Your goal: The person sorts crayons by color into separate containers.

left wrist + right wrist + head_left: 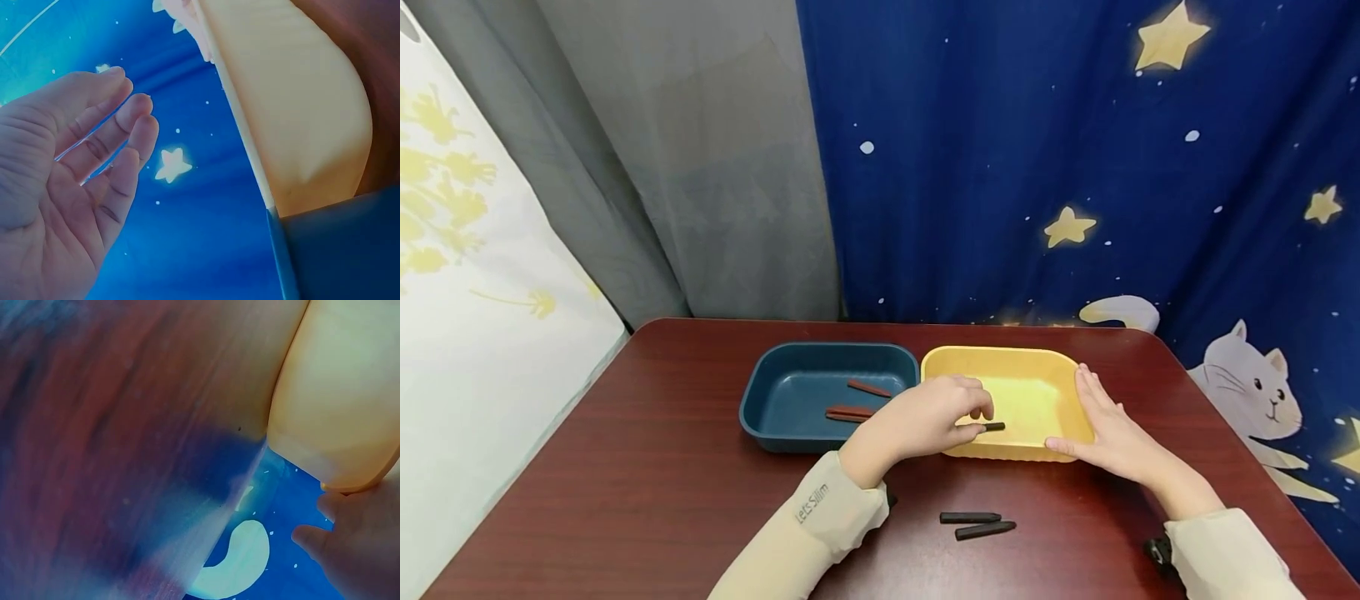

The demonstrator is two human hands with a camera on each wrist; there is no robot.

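Observation:
My left hand (928, 417) is over the near left part of a yellow tray (1000, 357), its fingers loosely bent. A short black crayon (995, 427) shows inside the tray, right by the thumb tip. In the left wrist view nothing shows between the thumb and fingers of the left hand (81, 156). My right hand (1112, 429) rests against the tray's right side, fingers stretched along the right rim and thumb at the near rim. The right wrist view shows part of this hand (365, 540) beside the tray's yellow wall (337, 394).
A dark blue tray (765, 379) stands against the yellow tray's left side, with several reddish-brown crayons (848, 413) in it, partly hidden by the left hand. Two black crayons (985, 530) lie on the brown table (647, 467) in front. Curtains (955, 208) hang behind.

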